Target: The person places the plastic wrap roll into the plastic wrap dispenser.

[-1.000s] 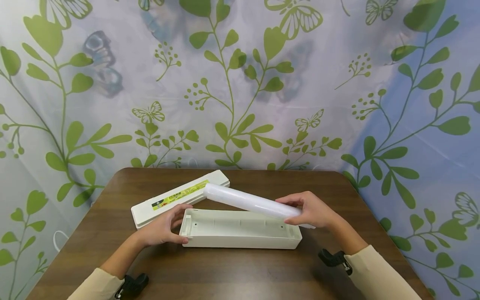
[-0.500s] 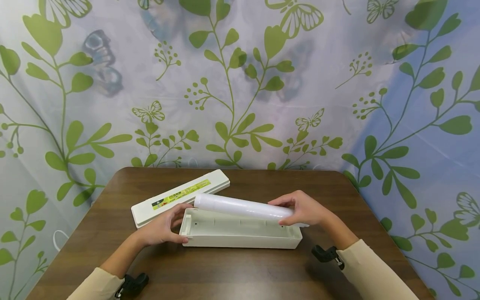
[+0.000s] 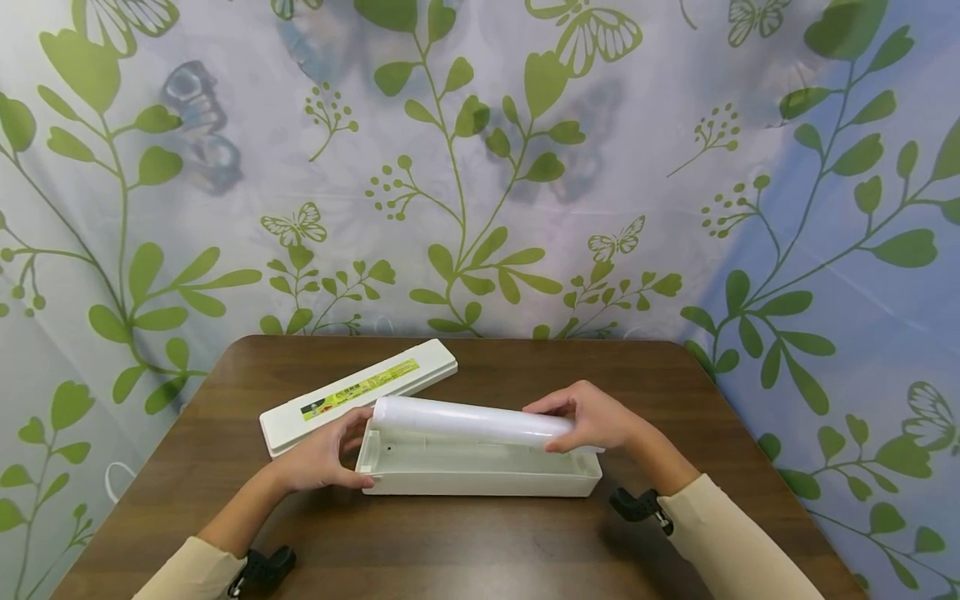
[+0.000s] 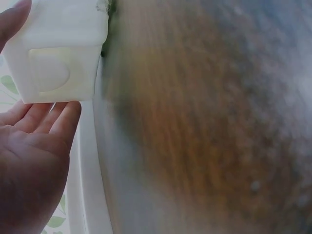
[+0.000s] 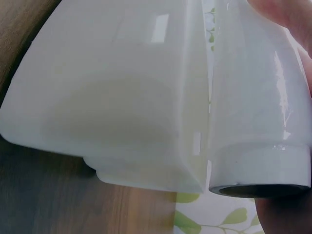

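Shifting glossy white cylindrical roll leftward over open white plastic box, between side edges of brown wooden worktop | nearly aligning | clamping roll with right hand, box with left hand

A white cylindrical roll of plastic film looks smooth and glossy. The long white rectangular box looks like smooth, faintly shiny plastic, as does the white oblong lid toward the far left corner of the brown wood-grained desk, which gleams softly toward its near edge. Beige cloth sleeves look matt.
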The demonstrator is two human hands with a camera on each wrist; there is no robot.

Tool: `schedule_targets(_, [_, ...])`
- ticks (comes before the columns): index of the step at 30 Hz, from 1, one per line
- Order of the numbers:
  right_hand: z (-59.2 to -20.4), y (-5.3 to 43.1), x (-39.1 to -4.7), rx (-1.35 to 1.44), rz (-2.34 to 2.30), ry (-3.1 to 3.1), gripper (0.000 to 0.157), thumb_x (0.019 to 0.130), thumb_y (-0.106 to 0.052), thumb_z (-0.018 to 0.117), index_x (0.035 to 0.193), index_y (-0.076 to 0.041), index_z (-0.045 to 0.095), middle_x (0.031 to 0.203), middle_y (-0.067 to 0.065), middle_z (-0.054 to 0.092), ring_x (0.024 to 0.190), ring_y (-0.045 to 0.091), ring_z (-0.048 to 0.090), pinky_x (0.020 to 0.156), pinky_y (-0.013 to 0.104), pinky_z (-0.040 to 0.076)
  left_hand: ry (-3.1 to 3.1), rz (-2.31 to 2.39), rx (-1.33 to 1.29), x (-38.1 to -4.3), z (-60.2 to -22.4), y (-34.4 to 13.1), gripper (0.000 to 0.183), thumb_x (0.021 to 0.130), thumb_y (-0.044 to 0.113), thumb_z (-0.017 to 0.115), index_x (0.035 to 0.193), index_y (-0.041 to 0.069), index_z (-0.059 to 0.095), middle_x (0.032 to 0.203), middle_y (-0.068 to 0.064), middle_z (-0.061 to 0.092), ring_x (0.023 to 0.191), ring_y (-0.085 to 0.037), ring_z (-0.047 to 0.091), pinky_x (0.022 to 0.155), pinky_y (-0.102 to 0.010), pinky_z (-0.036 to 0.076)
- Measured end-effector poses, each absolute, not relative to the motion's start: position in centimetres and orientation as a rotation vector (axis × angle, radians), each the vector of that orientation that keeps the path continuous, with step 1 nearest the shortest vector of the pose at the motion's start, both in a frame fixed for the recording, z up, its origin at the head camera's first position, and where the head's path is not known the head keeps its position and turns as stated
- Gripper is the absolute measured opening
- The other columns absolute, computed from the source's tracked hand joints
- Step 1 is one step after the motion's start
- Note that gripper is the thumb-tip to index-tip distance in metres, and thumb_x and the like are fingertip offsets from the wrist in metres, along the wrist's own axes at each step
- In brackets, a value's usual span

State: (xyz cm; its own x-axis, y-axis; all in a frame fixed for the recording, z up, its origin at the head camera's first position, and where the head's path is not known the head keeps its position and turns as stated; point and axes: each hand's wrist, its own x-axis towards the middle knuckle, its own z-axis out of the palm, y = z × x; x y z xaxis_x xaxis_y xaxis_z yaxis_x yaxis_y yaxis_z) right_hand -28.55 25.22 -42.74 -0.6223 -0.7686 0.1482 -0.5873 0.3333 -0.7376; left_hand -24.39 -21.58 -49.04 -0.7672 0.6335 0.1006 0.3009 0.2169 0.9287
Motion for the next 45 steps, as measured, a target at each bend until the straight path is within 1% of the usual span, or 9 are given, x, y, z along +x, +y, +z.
schedule_targets(3, [-42.9, 24.9, -28.6, -1.242, -1.156, 2.363, 0.048, 0.081, -0.015, 0.088, 0.127, -0.012, 0.073, 0.118, 0.005, 0.076, 0.093, 0.014, 0.072, 0.078, 0.03, 0.06, 2.234, 1.547, 0.889, -24.4, -49.2, -21.7, 0.094, 0.078, 0.013, 0.09, 0.151, 0.004, 0.033, 0.149, -0.016, 0.043, 0.142, -0.036, 0.049, 0.107, -0.022, 0.047])
schedule_targets(8, [-43.1, 24.3, -28.8, -1.253, -1.14, 2.348, 0.049, 0.08, -0.013, 0.088, 0.127, -0.013, 0.074, 0.118, 0.002, 0.076, 0.095, 0.012, 0.072, 0.079, 0.029, 0.06, 2.254, 1.543, 0.888, -24.5, -49.4, -21.7, 0.091, 0.077, 0.014, 0.091, 0.15, 0.006, 0.036, 0.146, -0.014, 0.046, 0.134, -0.006, 0.054, 0.107, -0.021, 0.047])
schedule_targets(10, [-43.2, 24.1, -28.9, -1.261, -1.14, 2.33, 0.049, 0.081, -0.014, 0.088, 0.127, -0.012, 0.073, 0.118, 0.003, 0.076, 0.097, 0.015, 0.073, 0.08, 0.03, 0.06, 2.244, 1.546, 0.885, -24.5, -49.3, -21.7, 0.091, 0.077, 0.013, 0.091, 0.149, 0.006, 0.036, 0.145, -0.015, 0.047, 0.132, -0.002, 0.054, 0.106, -0.022, 0.048])
schedule_targets(13, [-43.4, 23.9, -28.8, -1.254, -1.141, 2.305, 0.049, 0.081, -0.017, 0.088, 0.127, -0.012, 0.073, 0.118, 0.004, 0.076, 0.097, 0.018, 0.073, 0.079, 0.031, 0.061, 2.23, 1.545, 0.869, -24.5, -49.3, -21.7, 0.088, 0.078, 0.012, 0.09, 0.148, 0.006, 0.036, 0.143, -0.016, 0.046, 0.13, -0.007, 0.057, 0.102, -0.024, 0.051])
schedule_targets(19, [-43.5, 23.7, -28.5, -1.204, -1.143, 2.287, 0.048, 0.08, -0.02, 0.089, 0.125, -0.014, 0.074, 0.116, 0.002, 0.077, 0.094, 0.016, 0.073, 0.077, 0.03, 0.061, 2.184, 1.557, 0.831, -24.6, -49.3, -21.7, 0.085, 0.079, 0.009, 0.087, 0.146, 0.006, 0.035, 0.144, -0.021, 0.041, 0.137, -0.043, 0.051, 0.092, -0.031, 0.058])
schedule_targets(22, [-43.6, 23.7, -28.5, -1.199, -1.123, 2.304, 0.048, 0.08, -0.021, 0.09, 0.125, -0.016, 0.074, 0.114, 0.001, 0.077, 0.093, 0.016, 0.073, 0.077, 0.03, 0.061, 2.181, 1.559, 0.828, -24.6, -49.2, -21.7, 0.084, 0.08, 0.009, 0.087, 0.146, 0.006, 0.035, 0.146, -0.022, 0.04, 0.138, -0.052, 0.046, 0.092, -0.03, 0.057])
schedule_targets(30, [-44.0, 24.0, -28.7, -1.182, -1.069, 2.337, 0.049, 0.08, -0.029, 0.089, 0.126, -0.018, 0.074, 0.116, 0.0, 0.077, 0.093, 0.015, 0.072, 0.077, 0.028, 0.06, 2.179, 1.552, 0.818, -24.6, -49.0, -21.7, 0.085, 0.08, 0.011, 0.087, 0.146, 0.004, 0.035, 0.148, -0.024, 0.038, 0.139, -0.054, 0.044, 0.094, -0.028, 0.056])
schedule_targets(38, [-44.1, 23.8, -28.7, -1.171, -1.03, 2.371, 0.05, 0.079, -0.031, 0.09, 0.125, -0.02, 0.075, 0.115, -0.004, 0.077, 0.092, 0.011, 0.072, 0.078, 0.028, 0.06, 2.155, 1.563, 0.82, -24.7, -48.9, -21.7, 0.086, 0.08, 0.009, 0.086, 0.147, 0.002, 0.033, 0.149, -0.025, 0.036, 0.14, -0.056, 0.042, 0.093, -0.029, 0.057])
schedule_targets(45, [-44.0, 23.6, -28.4, -1.179, -1.045, 2.361, 0.051, 0.079, -0.03, 0.09, 0.126, -0.018, 0.075, 0.116, -0.003, 0.077, 0.094, 0.011, 0.073, 0.079, 0.029, 0.061, 2.146, 1.553, 0.834, -24.8, -49.0, -21.7, 0.084, 0.081, 0.009, 0.086, 0.146, 0.003, 0.033, 0.143, -0.023, 0.042, 0.137, -0.049, 0.047, 0.09, -0.032, 0.057])
